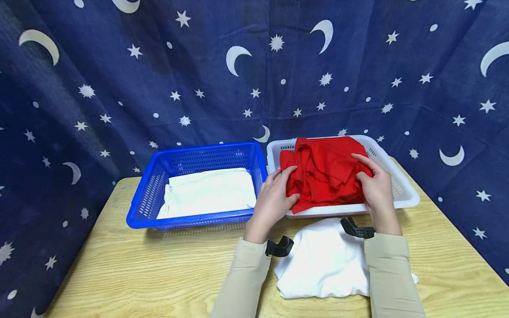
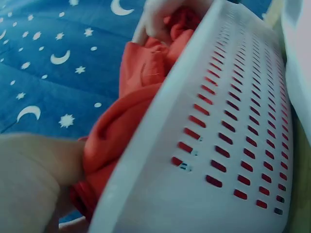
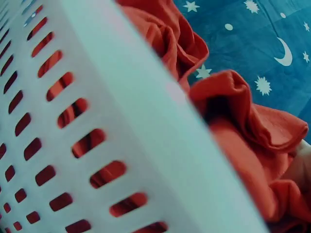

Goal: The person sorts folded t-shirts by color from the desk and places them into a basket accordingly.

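Observation:
A crumpled red cloth [image 1: 326, 172] lies in the white perforated basket [image 1: 403, 194], part of it draped over the near rim. My left hand [image 1: 274, 194] grips its left side between thumb and fingers. On the right, my right hand [image 1: 377, 185] pinches the cloth with thumb and fingertips. In the left wrist view the red cloth [image 2: 141, 73] bulges above the basket wall [image 2: 194, 170], and the left hand [image 2: 43, 165] is at the cloth's edge. Folds of red cloth [image 3: 248, 111] rise over the rim in the right wrist view, where little of the right hand [image 3: 300, 165] shows.
A blue perforated basket [image 1: 139, 212] stands to the left, with a folded white cloth [image 1: 210, 192] inside. Another white cloth [image 1: 326, 265] lies bunched on the wooden table [image 1: 159, 274], between my forearms. Behind the baskets hangs a dark blue curtain [image 1: 207, 88] with moons and stars.

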Demonstrator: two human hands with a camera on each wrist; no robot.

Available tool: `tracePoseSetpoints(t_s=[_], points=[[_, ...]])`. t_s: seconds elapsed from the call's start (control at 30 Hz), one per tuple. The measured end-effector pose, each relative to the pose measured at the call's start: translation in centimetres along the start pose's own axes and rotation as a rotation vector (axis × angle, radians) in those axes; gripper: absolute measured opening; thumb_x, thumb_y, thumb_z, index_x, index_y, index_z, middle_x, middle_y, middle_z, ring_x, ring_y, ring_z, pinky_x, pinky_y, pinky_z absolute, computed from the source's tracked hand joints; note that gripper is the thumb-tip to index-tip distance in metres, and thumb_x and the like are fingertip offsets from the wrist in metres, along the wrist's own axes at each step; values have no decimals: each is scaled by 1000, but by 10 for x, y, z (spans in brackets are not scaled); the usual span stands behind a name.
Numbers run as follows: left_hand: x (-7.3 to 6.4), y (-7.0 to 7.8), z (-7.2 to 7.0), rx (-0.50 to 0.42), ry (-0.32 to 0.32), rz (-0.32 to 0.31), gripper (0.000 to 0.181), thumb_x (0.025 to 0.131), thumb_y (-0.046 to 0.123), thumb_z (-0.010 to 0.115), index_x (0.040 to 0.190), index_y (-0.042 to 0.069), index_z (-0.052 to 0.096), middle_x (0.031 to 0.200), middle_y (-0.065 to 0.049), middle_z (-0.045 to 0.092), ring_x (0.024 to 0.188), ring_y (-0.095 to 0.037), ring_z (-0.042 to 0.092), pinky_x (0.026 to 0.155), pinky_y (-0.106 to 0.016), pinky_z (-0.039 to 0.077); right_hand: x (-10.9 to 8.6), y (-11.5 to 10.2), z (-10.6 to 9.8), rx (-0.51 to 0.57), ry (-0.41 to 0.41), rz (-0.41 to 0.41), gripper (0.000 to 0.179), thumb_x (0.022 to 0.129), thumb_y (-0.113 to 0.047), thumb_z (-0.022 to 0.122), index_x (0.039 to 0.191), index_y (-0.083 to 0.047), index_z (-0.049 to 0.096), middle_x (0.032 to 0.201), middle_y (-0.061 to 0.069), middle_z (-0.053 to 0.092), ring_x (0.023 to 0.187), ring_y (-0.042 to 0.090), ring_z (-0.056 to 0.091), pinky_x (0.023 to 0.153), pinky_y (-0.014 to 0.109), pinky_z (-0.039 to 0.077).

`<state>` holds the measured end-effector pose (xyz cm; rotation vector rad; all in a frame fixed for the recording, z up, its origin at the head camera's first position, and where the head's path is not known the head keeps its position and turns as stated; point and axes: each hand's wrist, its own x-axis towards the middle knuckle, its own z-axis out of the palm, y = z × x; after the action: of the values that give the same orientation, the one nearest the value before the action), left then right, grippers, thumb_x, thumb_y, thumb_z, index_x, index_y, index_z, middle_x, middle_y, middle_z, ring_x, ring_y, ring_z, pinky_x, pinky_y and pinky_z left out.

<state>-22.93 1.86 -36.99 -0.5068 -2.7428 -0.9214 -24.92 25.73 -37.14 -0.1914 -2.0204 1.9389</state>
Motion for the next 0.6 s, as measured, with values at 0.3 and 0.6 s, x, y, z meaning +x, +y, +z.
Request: tracePoseSetpoints(t_s=[0.3, 0.6], points=[[1, 3, 8, 292, -28, 28, 58, 80, 32, 64, 132, 26, 42, 123, 4, 54, 125, -22, 32, 101, -42, 21, 0, -2, 3, -162, 162, 18, 49, 82, 4, 38, 114, -23, 63, 116, -2, 50, 39, 6, 37, 37, 13, 32], [1, 5, 12, 395, -102, 14, 47, 85, 44, 51, 128, 25, 48, 115, 4, 60, 126, -20, 30, 105, -43, 14, -2, 1, 4, -336, 145, -14, 45, 84, -3, 39, 115, -24, 62, 96, 3, 54, 40, 6, 39, 38, 16, 33]])
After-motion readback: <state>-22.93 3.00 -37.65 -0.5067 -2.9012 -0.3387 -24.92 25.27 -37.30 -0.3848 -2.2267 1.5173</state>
